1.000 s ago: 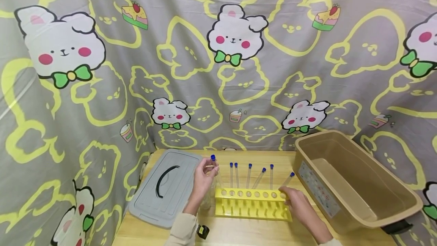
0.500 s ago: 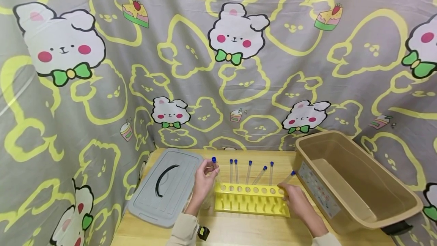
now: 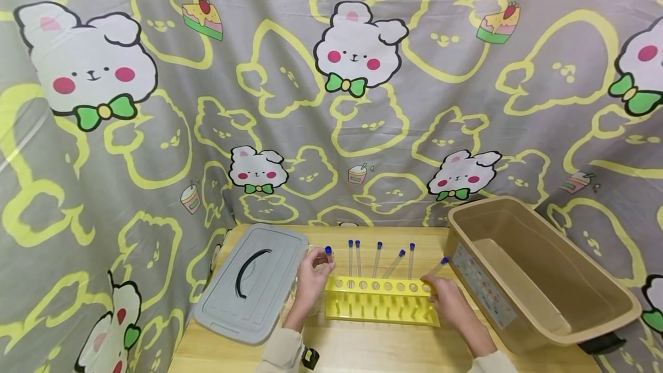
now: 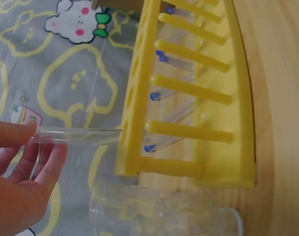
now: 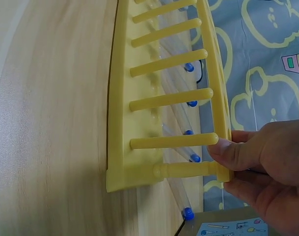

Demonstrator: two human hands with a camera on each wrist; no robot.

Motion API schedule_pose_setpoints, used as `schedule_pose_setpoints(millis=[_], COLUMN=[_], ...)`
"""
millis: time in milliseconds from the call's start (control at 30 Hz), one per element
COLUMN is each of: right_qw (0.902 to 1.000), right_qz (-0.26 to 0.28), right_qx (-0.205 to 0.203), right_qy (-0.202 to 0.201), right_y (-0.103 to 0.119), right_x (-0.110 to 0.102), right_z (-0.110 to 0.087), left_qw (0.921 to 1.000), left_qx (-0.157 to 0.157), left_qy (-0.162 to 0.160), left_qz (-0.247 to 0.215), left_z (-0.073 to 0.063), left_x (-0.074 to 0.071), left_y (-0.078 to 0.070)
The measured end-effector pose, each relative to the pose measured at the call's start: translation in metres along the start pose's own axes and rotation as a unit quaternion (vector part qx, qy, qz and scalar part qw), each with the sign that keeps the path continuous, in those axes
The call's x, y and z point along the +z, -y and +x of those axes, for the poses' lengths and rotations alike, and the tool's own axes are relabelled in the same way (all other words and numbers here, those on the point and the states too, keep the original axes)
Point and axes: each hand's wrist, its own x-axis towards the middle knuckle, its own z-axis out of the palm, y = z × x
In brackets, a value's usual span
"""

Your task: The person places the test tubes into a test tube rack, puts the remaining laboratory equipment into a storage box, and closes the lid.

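Note:
My left hand (image 3: 312, 282) pinches a clear test tube (image 4: 85, 136) with a blue cap (image 3: 328, 250) near its capped end. The tube's lower end meets the top plate of the yellow test tube rack (image 3: 382, 318) at its left end; how far it enters a hole is hard to tell. At the rack's other end, my right hand (image 3: 453, 302) grips the top plate, thumb on the near side in the right wrist view. Several more blue-capped test tubes (image 3: 378, 261) lie on the table behind the rack.
Clear glass or plastic vessels (image 4: 164, 211) stand left of the rack, mostly hidden by my left hand in the head view. A grey lid (image 3: 254, 286) with a black handle lies left, a brown bin (image 3: 497, 292) stands right. A small black object (image 3: 310, 357) lies in front.
My left hand has lowered the test tube, moving it slightly right towards the rack's left end. The rack has shifted a little away from me, with my right hand still on it.

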Motion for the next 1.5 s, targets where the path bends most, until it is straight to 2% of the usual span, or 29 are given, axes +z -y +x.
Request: schedule_pose_setpoints(millis=[167,467,733,967,1167,1367,1500], right_qw=[1.0,0.9999,0.9999,0.9999,0.9998,0.9998,0.9998], right_qz=[-0.002,-0.002,0.003,-0.006,-0.018,-0.021,-0.022], right_qx=[0.007,0.012,0.005,-0.002,0.003,0.003,0.002], right_qy=[0.002,0.002,-0.011,-0.01,0.0,-0.002,-0.003], right_y=[0.0,-0.001,-0.002,-0.004,-0.006,-0.007,-0.007], right_x=[0.0,0.001,0.001,0.001,0.0,0.0,0.001], right_z=[0.0,0.0,0.002,0.007,0.01,0.013,0.013], left_qw=[0.9999,0.999,0.9974,0.998,0.9961,0.9963,0.996], left_qx=[-0.005,0.017,0.044,0.036,0.065,0.045,0.051], left_qy=[0.012,0.035,0.04,0.048,0.051,0.056,0.055], left_qz=[0.005,0.021,0.039,0.023,0.031,0.047,0.049], left_z=[-0.001,-0.004,-0.004,-0.004,-0.003,-0.003,-0.004], left_x=[0.001,0.003,0.005,0.006,0.008,0.009,0.01], left_y=[0.011,0.021,0.026,0.028,0.031,0.032,0.034])
